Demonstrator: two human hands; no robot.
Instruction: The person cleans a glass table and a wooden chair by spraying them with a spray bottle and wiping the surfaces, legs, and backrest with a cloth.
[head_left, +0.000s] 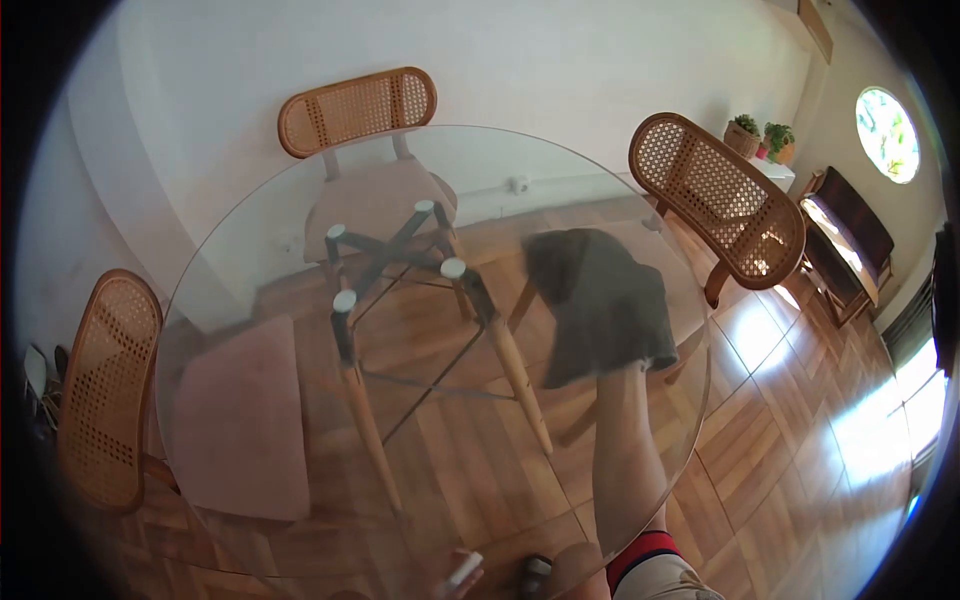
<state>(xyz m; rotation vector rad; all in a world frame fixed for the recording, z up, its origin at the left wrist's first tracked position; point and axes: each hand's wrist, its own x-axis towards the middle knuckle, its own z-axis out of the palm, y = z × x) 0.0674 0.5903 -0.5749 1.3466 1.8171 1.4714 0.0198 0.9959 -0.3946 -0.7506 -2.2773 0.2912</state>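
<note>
A dark grey cloth point(605, 305) lies over the right part of the round glass tabletop point(450, 555). My right forearm point(628, 450) reaches up to it from the bottom edge. Past the wrist, my right hand is covered by the cloth, and its fingers are hidden. Low in the view, near the front rim of the glass, my left hand point(466, 580) is partly visible, closed around a small white object point(465, 569). What that object is cannot be made out.
Cane-backed chairs stand at the left point(110, 390), behind point(358, 108) and right point(717, 198) of the table. Wooden legs point(520, 385) show through the glass. Potted plants point(743, 135) and a dark wooden chair point(850, 235) are at the back right.
</note>
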